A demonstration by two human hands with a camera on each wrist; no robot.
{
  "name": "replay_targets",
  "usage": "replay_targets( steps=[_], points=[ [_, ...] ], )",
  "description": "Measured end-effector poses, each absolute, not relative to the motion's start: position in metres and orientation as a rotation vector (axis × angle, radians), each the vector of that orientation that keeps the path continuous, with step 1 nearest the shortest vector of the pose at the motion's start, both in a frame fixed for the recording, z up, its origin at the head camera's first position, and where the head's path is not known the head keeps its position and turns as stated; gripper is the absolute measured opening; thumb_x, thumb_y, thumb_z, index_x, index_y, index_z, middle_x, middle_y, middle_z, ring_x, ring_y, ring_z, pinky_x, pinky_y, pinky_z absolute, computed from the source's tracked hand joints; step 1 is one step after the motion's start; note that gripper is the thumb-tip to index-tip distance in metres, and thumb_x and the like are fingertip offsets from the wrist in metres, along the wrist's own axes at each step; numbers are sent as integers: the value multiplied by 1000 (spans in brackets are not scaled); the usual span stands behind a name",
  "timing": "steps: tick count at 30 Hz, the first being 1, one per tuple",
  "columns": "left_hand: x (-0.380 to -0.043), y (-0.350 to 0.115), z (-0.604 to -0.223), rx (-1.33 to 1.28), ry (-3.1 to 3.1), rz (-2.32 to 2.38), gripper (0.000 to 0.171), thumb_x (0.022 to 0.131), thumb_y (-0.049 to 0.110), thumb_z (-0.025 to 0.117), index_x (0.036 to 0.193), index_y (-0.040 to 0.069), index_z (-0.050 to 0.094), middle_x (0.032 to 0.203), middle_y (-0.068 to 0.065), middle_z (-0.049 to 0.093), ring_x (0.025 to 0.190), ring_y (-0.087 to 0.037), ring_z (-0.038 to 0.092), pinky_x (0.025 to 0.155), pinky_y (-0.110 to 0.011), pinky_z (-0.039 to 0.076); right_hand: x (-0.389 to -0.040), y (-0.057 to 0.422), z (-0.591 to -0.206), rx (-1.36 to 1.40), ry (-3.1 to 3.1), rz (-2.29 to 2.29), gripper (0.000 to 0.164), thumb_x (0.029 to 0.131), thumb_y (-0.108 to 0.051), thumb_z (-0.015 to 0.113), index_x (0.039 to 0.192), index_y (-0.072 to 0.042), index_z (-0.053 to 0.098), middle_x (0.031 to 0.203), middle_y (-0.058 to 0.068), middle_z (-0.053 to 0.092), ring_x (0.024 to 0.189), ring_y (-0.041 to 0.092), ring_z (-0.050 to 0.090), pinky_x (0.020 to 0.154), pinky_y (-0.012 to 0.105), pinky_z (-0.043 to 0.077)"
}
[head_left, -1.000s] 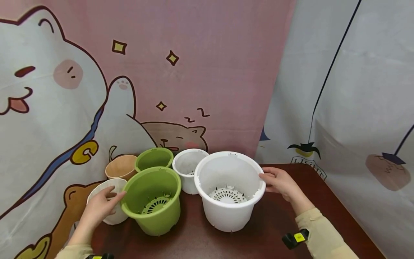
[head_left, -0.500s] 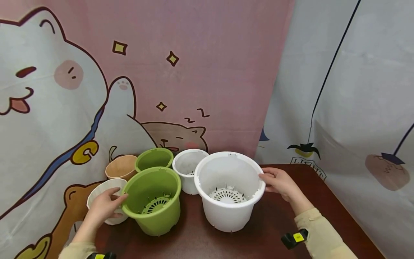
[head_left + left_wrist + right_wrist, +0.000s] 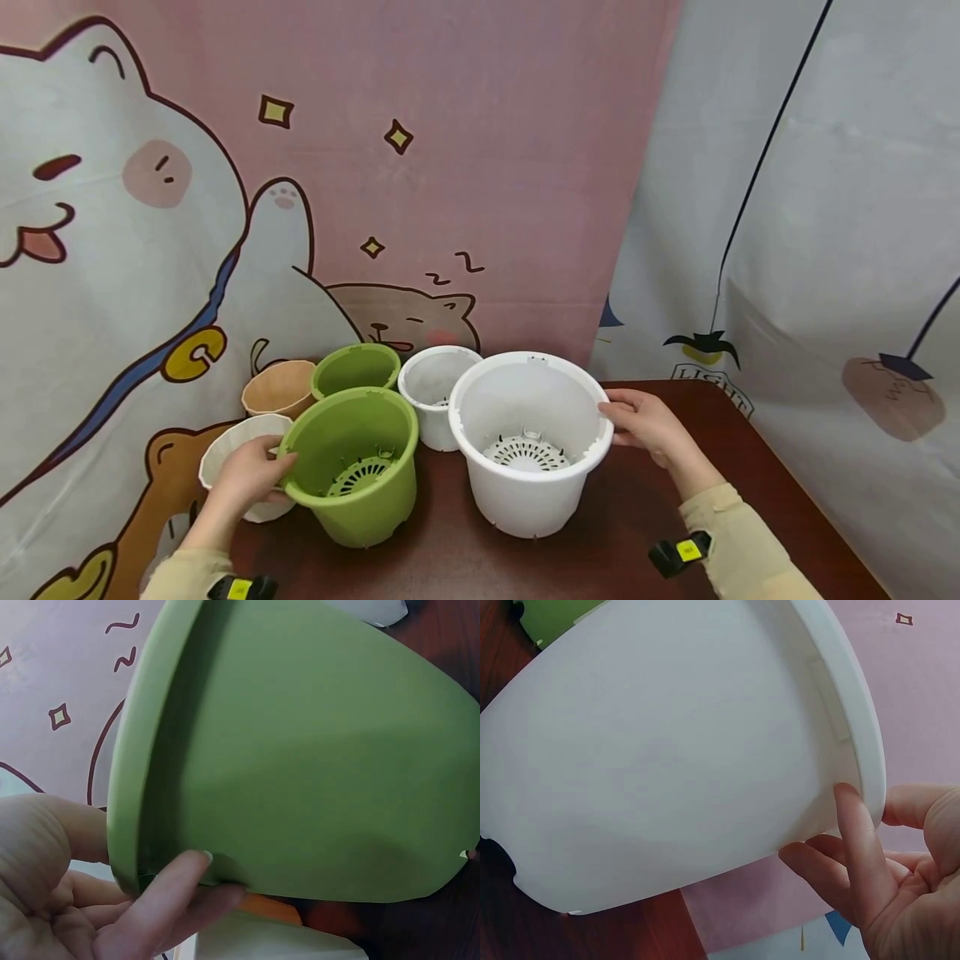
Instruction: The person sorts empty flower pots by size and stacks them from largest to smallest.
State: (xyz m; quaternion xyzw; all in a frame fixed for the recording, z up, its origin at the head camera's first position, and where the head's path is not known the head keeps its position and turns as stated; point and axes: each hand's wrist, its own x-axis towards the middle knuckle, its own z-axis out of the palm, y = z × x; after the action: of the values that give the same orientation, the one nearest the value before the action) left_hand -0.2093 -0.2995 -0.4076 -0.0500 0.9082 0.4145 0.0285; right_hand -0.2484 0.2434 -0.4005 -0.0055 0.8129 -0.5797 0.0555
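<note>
Large green pot and large white pot, side by side on the dark red-brown table, apparently upright, mouths facing up, with a strip of tabletop between. Green one just to the right of the left hand, directly at the fingertips; white one just to the left of the right hand, likewise in contact. Round in plan, so without a long axis across the table; only a vertical one, widening from base to mouth. Left fingers closed narrowly on the green lip, some underneath against the outer wall. Right fingers pinching the white lip at the far side from the green pot, with fingertips also below it. Impossible to tell how firmly in either case.

Smooth, matte, seemingly stiff plastic in both, with a thick turned rim and a floor pierced by radial slots. Behind: small green pot and small white pot, similarly rounded. Farther left: peach faceted pot and, partly hidden by the left hand, white faceted pot, both with angular rims. Beyond, creased printed cloth.
</note>
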Motion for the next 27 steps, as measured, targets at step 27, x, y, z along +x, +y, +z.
replay_targets(
  steps=[27],
  points=[
    [-196, -297, -395, -137, 2887, 1261, 47, 87, 6, 57, 130, -14, 54, 92, -22, 70, 59, -21, 66, 49, -36, 56, -246, 241, -402, -15, 2462, -1797, 52, 100, -18, 60, 139, 12, 45, 124, 31, 58, 85, 20, 68, 72, 35, 60]
  ],
)
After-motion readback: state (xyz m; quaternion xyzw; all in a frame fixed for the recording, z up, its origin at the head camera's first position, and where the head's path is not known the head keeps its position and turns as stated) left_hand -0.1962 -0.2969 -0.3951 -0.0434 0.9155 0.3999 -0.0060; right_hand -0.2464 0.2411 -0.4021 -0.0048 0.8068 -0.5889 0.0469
